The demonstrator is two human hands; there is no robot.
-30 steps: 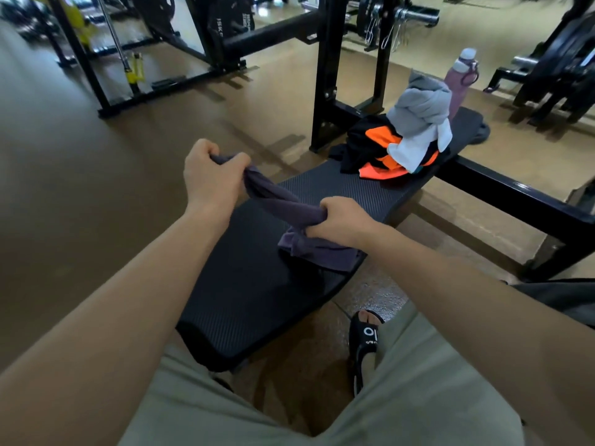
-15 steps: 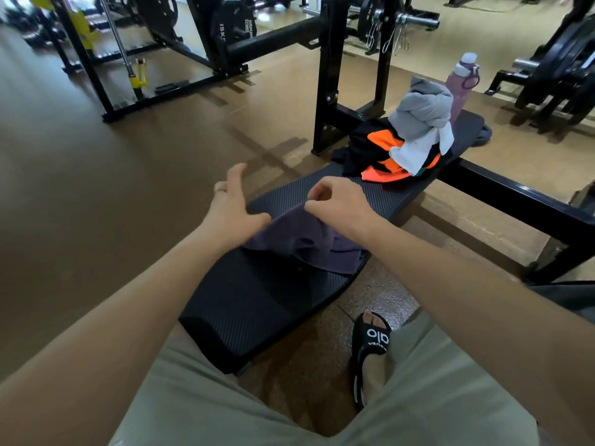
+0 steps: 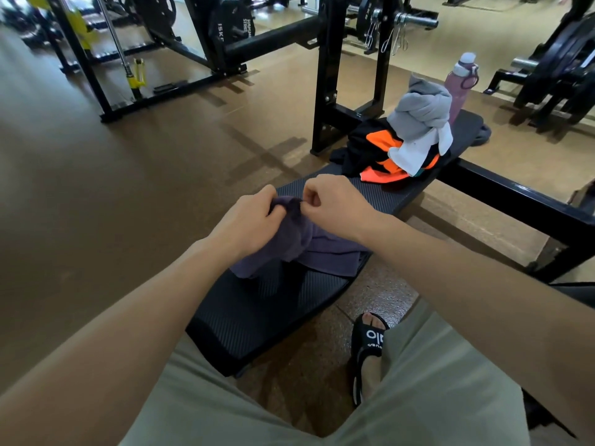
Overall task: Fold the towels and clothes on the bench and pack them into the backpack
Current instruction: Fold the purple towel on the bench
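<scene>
One purple towel, soft and matte, bunched and part-folded across the middle of the bench, its lower layer flat and reaching the bench's right edge, a rumpled flap drooping toward the left edge, one end lifted clear of the pad. Pinched at that raised end by two hands held close together: left hand clenched on the cloth from the left, fingers curled round a gathered fold; right hand just beside it, thumb and forefinger nipping the same top edge, other fingers tucked in. Farther along, toward the bench's far end, one heap of clothes: a black and orange garment at the bottom, spilling over the left edge, a white piece over it, a grey garment piled on top. Behind the heap, at the far end, one pink water bottle, upright, with a pale cap. Below the bench's right edge, one foot in a black slide sandal on the brown floor. At the near end, pale green shorts over both thighs. Beyond, black gym racks and weight plates. No backpack clearly identifiable.
</scene>
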